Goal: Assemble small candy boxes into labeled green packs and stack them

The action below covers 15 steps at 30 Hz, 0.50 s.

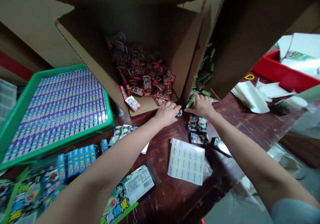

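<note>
Where the tipped cardboard box [150, 24] opens onto the dark red worktop [175, 197], both hands lie palm down at its mouth. The left hand [167, 114] has its fingers curled over a small dark packet [179, 113] just below the box's lip; whether it truly pinches the packet I cannot tell. The right hand [202, 106] rests on green packets [191, 101] spilling from the gap beside the box, fingers loosely bent, grip also unclear. These packets look light, thin and glossy, probably slippery, so best pinched by the edges. Red packets [147, 81] fill the box's far floor. More dark packets [197, 124] lie near the right wrist, with a white sticker sheet [186, 160] nearer. Left stands a green tray [15, 120] of blue boxes [60, 107]; far right, a red bin [277, 69].
</note>
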Available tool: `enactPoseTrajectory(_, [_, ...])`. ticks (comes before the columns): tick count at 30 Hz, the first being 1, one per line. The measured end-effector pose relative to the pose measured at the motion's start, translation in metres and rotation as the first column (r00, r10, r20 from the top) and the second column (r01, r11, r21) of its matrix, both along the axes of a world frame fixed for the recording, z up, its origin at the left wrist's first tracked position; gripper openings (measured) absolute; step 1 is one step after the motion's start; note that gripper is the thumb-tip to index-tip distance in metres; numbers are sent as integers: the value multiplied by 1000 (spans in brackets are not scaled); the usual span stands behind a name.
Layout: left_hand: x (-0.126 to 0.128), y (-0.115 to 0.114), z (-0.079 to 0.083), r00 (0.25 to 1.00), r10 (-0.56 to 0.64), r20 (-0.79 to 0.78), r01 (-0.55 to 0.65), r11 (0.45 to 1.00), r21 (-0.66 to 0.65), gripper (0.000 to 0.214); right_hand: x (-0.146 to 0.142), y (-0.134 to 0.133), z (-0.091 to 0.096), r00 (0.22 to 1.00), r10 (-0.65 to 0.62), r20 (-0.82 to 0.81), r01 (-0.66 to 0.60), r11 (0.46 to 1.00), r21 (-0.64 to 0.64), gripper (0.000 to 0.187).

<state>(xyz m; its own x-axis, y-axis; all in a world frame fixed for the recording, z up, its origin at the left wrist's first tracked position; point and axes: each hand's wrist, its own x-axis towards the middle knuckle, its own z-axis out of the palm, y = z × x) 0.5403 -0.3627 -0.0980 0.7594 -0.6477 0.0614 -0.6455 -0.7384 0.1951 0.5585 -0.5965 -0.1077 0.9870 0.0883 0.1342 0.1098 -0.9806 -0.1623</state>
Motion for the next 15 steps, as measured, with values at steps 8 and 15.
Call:
enactPoseTrajectory(8, [-6,9,-25,986,161,-38,-165,979,-116,54,-8,-26,-19,996,82,-19,-80,994,75,76])
enactPoseTrajectory(15, [-89,39,-27,748,113,-654,-602,532,-596,47,-55,-26,-17,969,243,51,-239,862,447,63])
